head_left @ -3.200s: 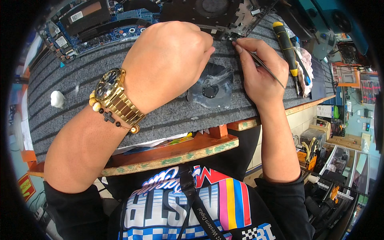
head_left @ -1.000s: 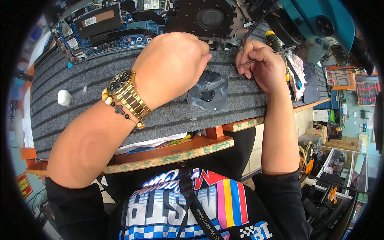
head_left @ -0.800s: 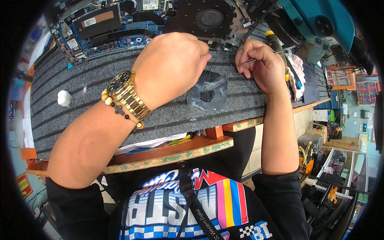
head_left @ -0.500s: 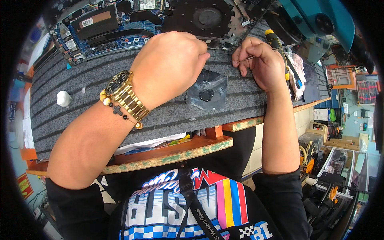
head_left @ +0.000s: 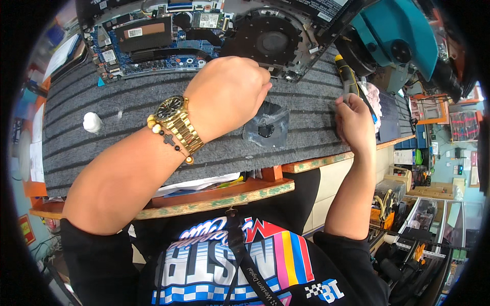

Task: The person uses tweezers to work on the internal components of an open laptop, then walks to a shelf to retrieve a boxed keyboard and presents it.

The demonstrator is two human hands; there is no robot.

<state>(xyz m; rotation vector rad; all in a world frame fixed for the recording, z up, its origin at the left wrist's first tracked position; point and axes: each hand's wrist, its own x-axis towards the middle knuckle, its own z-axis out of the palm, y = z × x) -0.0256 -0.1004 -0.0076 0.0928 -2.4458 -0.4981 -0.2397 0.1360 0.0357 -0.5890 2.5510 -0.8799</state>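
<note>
An opened laptop (head_left: 145,61), its blue circuit board bare, lies at the far side of the mat. Its black round fan (head_left: 270,41) is just beyond my left hand (head_left: 232,92). That hand is closed with fingers curled down at the laptop's near edge; what they hold, if anything, is hidden. Below its fingertips lies a small dark plastic packet (head_left: 265,126). My right hand (head_left: 356,122) is closed over the mat's right side, thumb and fingers together. Anything in it is hidden. Beyond it lies a yellow and black tool handle (head_left: 345,71).
A striped grey mat (head_left: 127,102) covers the bench, with a small white lump (head_left: 92,122) at left. A teal device (head_left: 395,38) stands far right. Beside my right hand are a crumpled pale cloth (head_left: 371,97) and a dark keyboard (head_left: 389,112). The bench has a worn wooden edge (head_left: 219,200).
My right hand has moved right and nearer, turning over; the thin metal tool it held no longer shows. My left hand stays by the laptop's edge, while the whole view has shifted slightly.
</note>
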